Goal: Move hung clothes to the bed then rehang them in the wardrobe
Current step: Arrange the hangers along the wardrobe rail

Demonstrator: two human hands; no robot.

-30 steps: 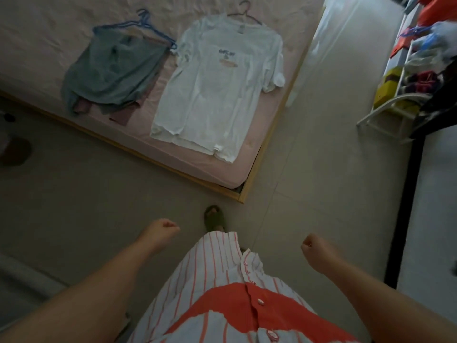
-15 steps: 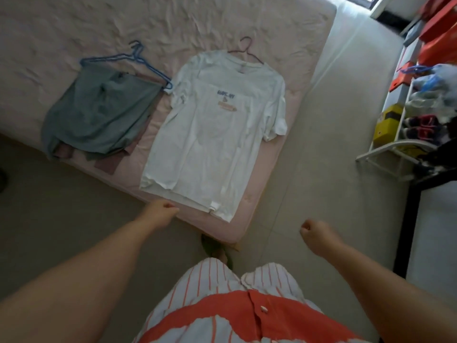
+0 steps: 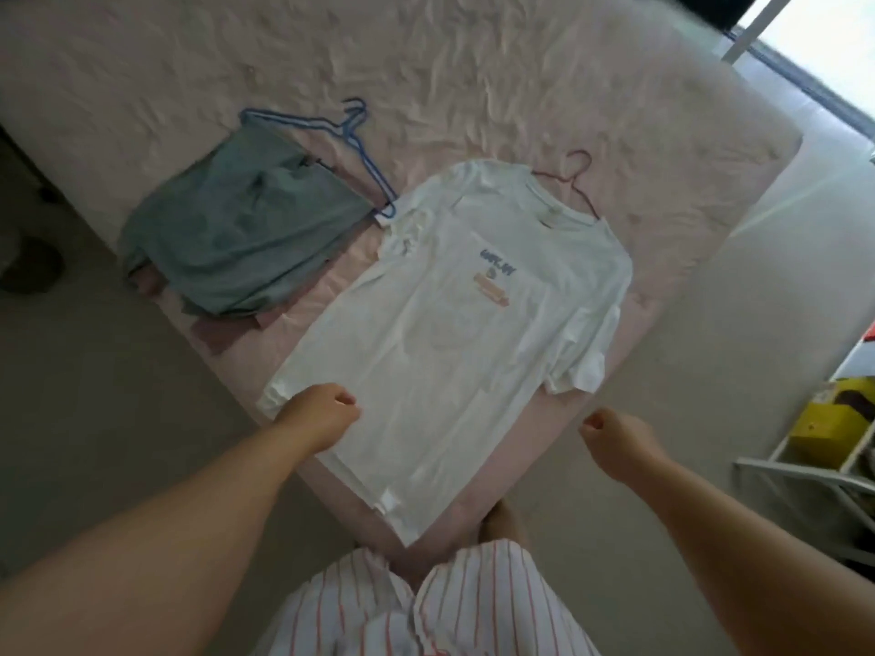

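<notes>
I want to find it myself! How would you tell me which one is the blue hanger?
Look at the big pink bed. Two garments lie near its front edge: a grey-green garment and a white T-shirt. The blue hanger lies at the grey-green garment's top; the T-shirt's reddish hanger shows only its hook and part of one arm.

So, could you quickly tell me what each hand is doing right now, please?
Left hand: fingers curled, holding nothing, over the hem of the white T-shirt.
Right hand: fingers curled, holding nothing, past the bed edge.
</notes>
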